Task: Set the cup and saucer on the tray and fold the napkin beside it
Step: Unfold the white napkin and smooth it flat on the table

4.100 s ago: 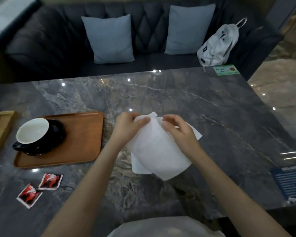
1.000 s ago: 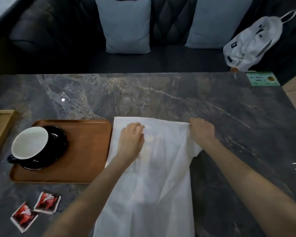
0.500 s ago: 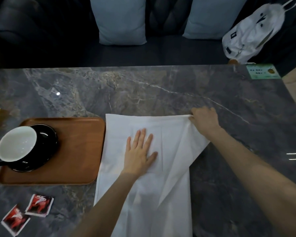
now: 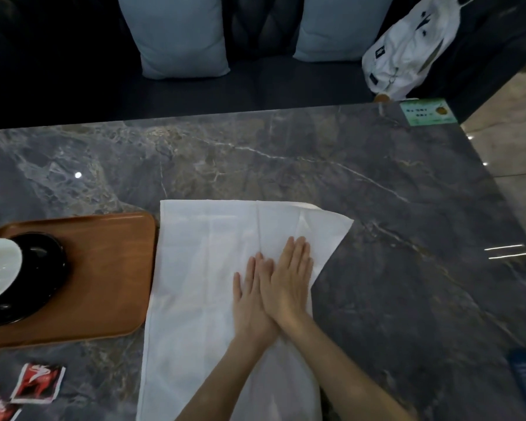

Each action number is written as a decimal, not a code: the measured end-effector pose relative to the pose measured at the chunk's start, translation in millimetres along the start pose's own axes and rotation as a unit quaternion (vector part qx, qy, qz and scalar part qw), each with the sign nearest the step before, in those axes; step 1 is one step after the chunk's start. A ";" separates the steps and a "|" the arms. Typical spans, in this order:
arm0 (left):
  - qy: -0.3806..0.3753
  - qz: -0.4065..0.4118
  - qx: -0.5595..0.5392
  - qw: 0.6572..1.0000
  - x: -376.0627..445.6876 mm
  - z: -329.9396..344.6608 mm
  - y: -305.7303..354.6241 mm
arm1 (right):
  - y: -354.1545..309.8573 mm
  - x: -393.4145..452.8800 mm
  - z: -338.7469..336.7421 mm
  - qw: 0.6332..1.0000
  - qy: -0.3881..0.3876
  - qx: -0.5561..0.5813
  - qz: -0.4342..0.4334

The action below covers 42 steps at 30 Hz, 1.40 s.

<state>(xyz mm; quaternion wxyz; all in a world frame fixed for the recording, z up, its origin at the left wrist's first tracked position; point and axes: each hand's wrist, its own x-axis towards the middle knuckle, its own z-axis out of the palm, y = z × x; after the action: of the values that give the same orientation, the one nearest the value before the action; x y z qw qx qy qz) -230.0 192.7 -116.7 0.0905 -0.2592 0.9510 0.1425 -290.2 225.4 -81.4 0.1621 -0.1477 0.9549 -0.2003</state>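
Hands: L [image 4: 249, 302] + R [image 4: 289, 284] flat, overlapping, pressing napkin [image 4: 201, 268].

A polished, glossy grey marble table [image 4: 346, 183] reflects lights. A smooth, satin brown wooden tray [image 4: 110, 268] holds a glossy black ceramic saucer [image 4: 43, 287]. The matt white napkin [image 4: 201, 268] looks softly creased.

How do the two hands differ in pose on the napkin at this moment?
The right hand lies on top, partly covering the left hand. The right hand's fingers reach farther up the napkin than the left's. The right hand sits nearer the napkin's slanted right edge; the left is nearer its middle. Both are flat, palms down, fingers extended, holding nothing.
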 end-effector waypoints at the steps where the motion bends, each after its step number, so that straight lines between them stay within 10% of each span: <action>1: 0.013 0.008 -0.005 1.000 -3.4 -4.7 -0.1 | 5.4 5.9 -0.4 1.000 -0.001 0.012 0.016; 20: 0.029 0.006 -0.051 0.998 -8.3 -8.4 3.2 | 123.2 65.4 -69.1 0.959 -0.038 -0.159 -0.231; 42: 0.019 0.086 -0.018 0.996 -91.2 8.1 8.9 | 134.3 -94.5 -14.0 0.990 0.041 -0.123 -0.058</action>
<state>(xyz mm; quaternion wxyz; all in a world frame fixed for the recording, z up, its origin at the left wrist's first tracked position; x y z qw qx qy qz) -156.4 245.3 -100.0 0.0548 -0.1806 0.9687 0.1615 -239.1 380.6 -103.4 0.0919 -0.2131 0.9679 -0.0963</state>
